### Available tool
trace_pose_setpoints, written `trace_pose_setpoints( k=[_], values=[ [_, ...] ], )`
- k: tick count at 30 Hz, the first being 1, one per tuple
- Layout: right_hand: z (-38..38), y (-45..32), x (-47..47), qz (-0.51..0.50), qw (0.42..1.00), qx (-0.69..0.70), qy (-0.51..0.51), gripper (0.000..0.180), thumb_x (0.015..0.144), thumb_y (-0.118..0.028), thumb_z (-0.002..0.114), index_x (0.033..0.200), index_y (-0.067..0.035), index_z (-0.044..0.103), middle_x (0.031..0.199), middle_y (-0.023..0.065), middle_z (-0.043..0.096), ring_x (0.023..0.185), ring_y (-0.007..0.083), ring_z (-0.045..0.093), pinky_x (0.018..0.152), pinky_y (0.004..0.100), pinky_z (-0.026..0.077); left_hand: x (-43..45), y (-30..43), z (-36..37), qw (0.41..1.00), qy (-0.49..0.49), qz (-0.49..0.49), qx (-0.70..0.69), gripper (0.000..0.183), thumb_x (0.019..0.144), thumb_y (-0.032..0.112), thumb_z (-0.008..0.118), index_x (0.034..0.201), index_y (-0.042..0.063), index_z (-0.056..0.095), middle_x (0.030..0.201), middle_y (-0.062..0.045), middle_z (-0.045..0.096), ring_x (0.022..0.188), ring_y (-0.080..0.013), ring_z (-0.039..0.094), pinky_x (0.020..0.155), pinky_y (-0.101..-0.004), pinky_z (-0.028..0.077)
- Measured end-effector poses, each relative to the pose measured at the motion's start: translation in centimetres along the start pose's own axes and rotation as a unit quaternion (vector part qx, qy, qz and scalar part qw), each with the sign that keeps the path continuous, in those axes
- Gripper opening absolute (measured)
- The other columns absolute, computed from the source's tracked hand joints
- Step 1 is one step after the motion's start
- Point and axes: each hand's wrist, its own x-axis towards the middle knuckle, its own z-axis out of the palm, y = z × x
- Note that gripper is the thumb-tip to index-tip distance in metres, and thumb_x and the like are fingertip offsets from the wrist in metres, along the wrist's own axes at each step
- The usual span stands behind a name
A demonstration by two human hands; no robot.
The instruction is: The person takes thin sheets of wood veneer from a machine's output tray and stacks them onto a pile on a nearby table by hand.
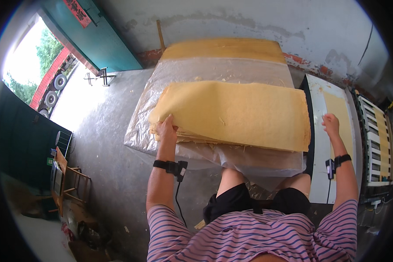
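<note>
My left hand (166,128) pinches the front left corner of the top sheet of pale yellow wood veneer (249,114), lifting that corner slightly. Beneath it, ragged layered edges of a stack of sheets (190,137) show. The stack lies on clear plastic film (213,70) draped over a larger, taller pile of veneer (222,49). My right hand (331,125) hovers apart from the stack, its fingers curled, above a white-topped table (316,144) on the right. No held thing is visible in it. Another yellow veneer strip (340,108) lies on that table.
Beyond the white table stands a slatted machine (376,131) with a yellow strip on it. A wooden stick (160,36) leans at the wall. At left are a teal door (95,36), a wooden chair (75,183) and a truck (52,82) outside. Loose wood shavings (222,121) lie about.
</note>
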Motion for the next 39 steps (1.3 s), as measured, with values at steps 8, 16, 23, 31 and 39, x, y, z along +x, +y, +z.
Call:
trace_pose_setpoints(
  k=[8,16,23,31,39],
  values=[
    [-10.6,14.9,-10.5,0.124,0.992,-0.024,0.001,0.007,0.076,-0.013,0.051,0.081,-0.008,0.053,0.065,0.0025,0.053,0.052,0.011,0.054,0.035,0.0233,0.038,-0.2,-2.7,-5.9,0.992,0.081,0.043,0.091,0.021,0.073,0.009,0.059,0.088,0.004,0.044,0.063,-0.004,0.049,0.051,-0.0109,0.049,0.04,-0.0199,0.037],
    [-11.6,18.5,-23.0,0.296,0.945,-0.111,-0.081,0.012,0.071,-0.013,0.055,0.069,-0.001,0.056,0.057,0.0072,0.055,0.049,0.0161,0.058,0.035,0.0295,0.043,-13.5,-7.9,1.8,0.718,-0.209,0.408,0.523,0.045,0.068,0.011,0.063,0.108,-0.001,0.045,0.115,-0.016,0.043,0.105,-0.0307,0.042,0.087,-0.0385,0.036],
    [-11.1,18.8,-26.8,0.117,0.955,-0.229,-0.146,0.021,0.065,-0.021,0.056,0.056,-0.002,0.056,0.06,0.016,0.056,0.053,0.0289,0.055,0.055,0.0379,0.043,-21.1,-12.0,13.7,0.569,-0.447,0.477,0.499,0.045,0.066,0.021,0.064,0.103,0.001,0.049,0.117,-0.017,0.041,0.108,-0.0318,0.039,0.091,-0.0434,0.029],
    [-10.2,20.9,-28.5,0.179,0.931,-0.306,-0.086,0.023,0.07,-0.02,0.056,0.086,-0.004,0.057,0.081,0.0131,0.058,0.078,0.0295,0.055,0.066,0.0388,0.044,-26.6,-14.8,16.9,0.547,-0.601,0.407,0.417,0.04,0.064,0.011,0.065,0.1,0.0,0.05,0.112,-0.02,0.044,0.1,-0.035,0.045,0.084,-0.0397,0.038],
    [-6.2,22.5,-25.7,0.108,0.914,-0.388,-0.04,0.044,0.071,-0.029,0.058,0.108,-0.007,0.047,0.118,0.0187,0.037,0.11,0.0348,0.036,0.083,0.05,0.032,-29.4,-15.7,13.9,0.523,-0.664,0.287,0.45,0.033,0.065,0.008,0.063,0.094,-0.001,0.051,0.108,-0.023,0.046,0.097,-0.0376,0.047,0.081,-0.0389,0.04]
  ],
)
